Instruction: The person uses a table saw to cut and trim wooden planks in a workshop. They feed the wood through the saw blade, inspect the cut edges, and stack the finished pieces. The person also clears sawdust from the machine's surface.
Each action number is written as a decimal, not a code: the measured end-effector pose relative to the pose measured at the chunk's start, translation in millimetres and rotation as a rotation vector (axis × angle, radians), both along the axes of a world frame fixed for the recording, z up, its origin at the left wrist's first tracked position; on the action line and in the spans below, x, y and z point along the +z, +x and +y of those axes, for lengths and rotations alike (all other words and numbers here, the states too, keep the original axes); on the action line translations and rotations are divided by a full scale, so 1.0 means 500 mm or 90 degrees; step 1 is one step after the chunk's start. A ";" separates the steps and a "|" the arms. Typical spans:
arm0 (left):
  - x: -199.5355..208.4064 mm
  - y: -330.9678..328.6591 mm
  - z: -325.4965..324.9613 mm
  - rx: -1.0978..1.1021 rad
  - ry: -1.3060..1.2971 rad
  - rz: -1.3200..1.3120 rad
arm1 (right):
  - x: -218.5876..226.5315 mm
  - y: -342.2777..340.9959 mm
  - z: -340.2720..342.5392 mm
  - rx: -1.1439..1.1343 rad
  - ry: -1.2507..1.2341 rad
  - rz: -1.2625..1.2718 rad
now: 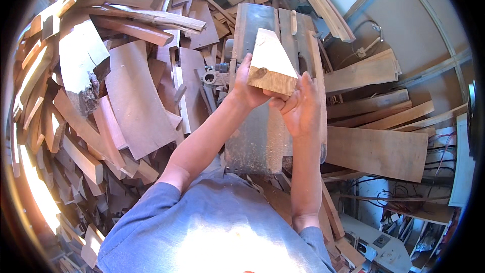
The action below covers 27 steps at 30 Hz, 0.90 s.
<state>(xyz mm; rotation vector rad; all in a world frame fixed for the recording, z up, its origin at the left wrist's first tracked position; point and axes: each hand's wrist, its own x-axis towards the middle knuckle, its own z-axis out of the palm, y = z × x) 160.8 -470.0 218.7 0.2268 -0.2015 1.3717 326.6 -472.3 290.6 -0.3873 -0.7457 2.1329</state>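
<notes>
Pale wood block (270, 63) held up over the grey planer worktop (257, 141). Left hand (246, 87) and right hand (298, 105) both clenched on its near end. Looks stiff, solid, moderately heavy; sawn faces dry, not slippery. Best held by the thick end, clear of the knot.

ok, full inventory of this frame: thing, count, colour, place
wood block: one, pale, wedge-shaped with a knot on its end, held up over the machine
woodworking machine: one, grey and dusty, centre
scrap wood pile: many pieces, reddish brown, left
planks: several, brown, stacked right
cables: several, dark, far right
blue shirt: one, bottom centre
left hand: grip on the block's left side
right hand: grip under the block's near end
</notes>
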 end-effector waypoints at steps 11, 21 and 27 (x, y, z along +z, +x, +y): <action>-0.084 0.083 -0.133 0.036 -0.435 0.285 | -0.199 0.059 -0.067 0.012 -0.227 -0.283; -0.269 0.055 -0.059 0.038 -0.407 0.290 | -0.241 0.107 -0.160 0.006 -0.109 -0.383; -0.329 0.176 -0.101 -0.030 -0.476 0.413 | -0.282 0.304 -0.356 -0.049 0.111 -0.667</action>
